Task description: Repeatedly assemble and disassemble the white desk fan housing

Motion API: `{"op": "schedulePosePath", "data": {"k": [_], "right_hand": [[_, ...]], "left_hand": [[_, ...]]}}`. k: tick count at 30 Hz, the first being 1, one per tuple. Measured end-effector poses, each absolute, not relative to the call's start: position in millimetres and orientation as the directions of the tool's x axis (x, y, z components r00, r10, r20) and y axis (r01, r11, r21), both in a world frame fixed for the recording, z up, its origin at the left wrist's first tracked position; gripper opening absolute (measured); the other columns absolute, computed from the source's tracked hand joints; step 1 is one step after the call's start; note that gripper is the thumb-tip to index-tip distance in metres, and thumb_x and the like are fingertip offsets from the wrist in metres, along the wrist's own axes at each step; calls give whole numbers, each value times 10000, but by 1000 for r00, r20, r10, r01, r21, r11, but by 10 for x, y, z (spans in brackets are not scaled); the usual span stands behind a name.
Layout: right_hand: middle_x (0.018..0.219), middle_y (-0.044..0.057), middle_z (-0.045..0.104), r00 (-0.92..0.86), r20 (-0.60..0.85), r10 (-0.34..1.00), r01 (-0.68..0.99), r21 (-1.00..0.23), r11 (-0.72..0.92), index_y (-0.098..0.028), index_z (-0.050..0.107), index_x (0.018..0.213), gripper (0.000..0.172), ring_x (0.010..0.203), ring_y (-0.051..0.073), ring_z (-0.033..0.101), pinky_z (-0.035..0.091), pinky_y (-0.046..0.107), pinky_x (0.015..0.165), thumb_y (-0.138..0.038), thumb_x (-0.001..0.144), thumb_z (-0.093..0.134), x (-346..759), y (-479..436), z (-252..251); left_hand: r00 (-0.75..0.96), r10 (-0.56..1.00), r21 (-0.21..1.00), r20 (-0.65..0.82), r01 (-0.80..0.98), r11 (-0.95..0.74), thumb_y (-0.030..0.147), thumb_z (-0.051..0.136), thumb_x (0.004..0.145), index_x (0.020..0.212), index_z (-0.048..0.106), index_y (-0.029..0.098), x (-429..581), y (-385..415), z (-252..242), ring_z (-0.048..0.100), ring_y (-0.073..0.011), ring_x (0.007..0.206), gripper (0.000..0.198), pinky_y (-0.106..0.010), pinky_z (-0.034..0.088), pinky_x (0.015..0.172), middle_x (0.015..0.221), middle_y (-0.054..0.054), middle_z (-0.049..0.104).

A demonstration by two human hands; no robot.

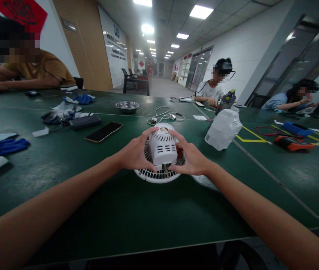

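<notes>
A white vented motor housing (163,147), like the back of a small fan, sits over a round white fan grille (159,177) on the green table. My left hand (138,150) grips the housing's left side, with its thumb near the lower edge. From the right, my right hand (191,153) closes on the opposite side. Through the gap at the housing's near edge some brownish inner parts (165,170) show, too small to name. Just beyond the housing lies a white cable (163,112) with a plug.
A phone (104,132), a dark case (84,122) and gloves (9,146) lie to the left. Behind is a metal bowl (127,107). On the right stand a translucent plastic container (223,129) and a bottle (226,99), with an orange meter (294,143) beyond. Several people sit around the table.
</notes>
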State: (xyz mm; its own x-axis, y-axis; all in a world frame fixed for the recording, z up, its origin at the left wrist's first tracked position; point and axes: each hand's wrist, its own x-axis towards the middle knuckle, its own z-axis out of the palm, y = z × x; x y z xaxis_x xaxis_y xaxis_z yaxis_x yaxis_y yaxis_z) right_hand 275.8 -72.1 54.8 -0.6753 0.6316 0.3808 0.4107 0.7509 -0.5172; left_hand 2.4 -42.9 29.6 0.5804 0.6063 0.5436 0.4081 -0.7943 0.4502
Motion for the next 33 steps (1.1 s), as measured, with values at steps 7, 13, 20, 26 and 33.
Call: {"op": "schedulePosePath", "data": {"k": [7, 13, 20, 26, 33], "right_hand": [[1649, 118, 314, -569, 502, 651, 509, -407, 759, -371, 40, 1624, 1238, 1359, 425, 502, 431, 663, 1086, -564, 695, 835, 2750, -634, 464], [1615, 102, 381, -524, 499, 690, 534, -438, 723, -374, 75, 1625, 1069, 1304, 395, 544, 438, 676, 1069, -357, 780, 730, 2895, -549, 445], [1648, 138, 292, -473, 517, 713, 576, -431, 695, -340, 54, 1624, 1234, 1434, 441, 393, 326, 703, 1155, -556, 691, 833, 2680, -654, 381], [1393, 152, 579, -287, 519, 805, 629, -532, 567, -306, 183, 1602, 1122, 1140, 393, 631, 506, 657, 971, -415, 690, 826, 2724, -614, 394], [1091, 93, 705, -93, 434, 896, 256, -860, 443, -287, 155, 1583, 1071, 918, 321, 706, 585, 563, 823, -483, 728, 770, 2985, -383, 388]], "left_hand": [[488, 617, 389, 618, 491, -779, 549, 774, 782, 1580, 236, 288, 72, -453, 274, 617, -358, 1206, 997, -545, 517, 1017, 1493, -163, 524], [263, 789, 550, 556, 594, -586, 537, 467, 984, 1588, 288, 268, 43, -398, 226, 608, -369, 1242, 685, -637, 431, 1052, 1362, -160, 641], [55, 922, 746, 384, 570, -345, 625, 368, 990, 1393, 546, 235, -38, -269, 97, 672, -370, 1145, 588, -566, 482, 981, 1247, -150, 719], [-83, 920, 840, 384, 444, -311, 625, 340, 999, 1202, 638, 177, -72, -220, 90, 715, -292, 1005, 575, -441, 544, 893, 1120, -119, 758], [-81, 751, 731, 655, 320, -603, 518, 451, 993, 1269, 573, 191, -4, -353, 259, 660, -275, 1140, 445, -446, 532, 968, 1259, -128, 688]]}}
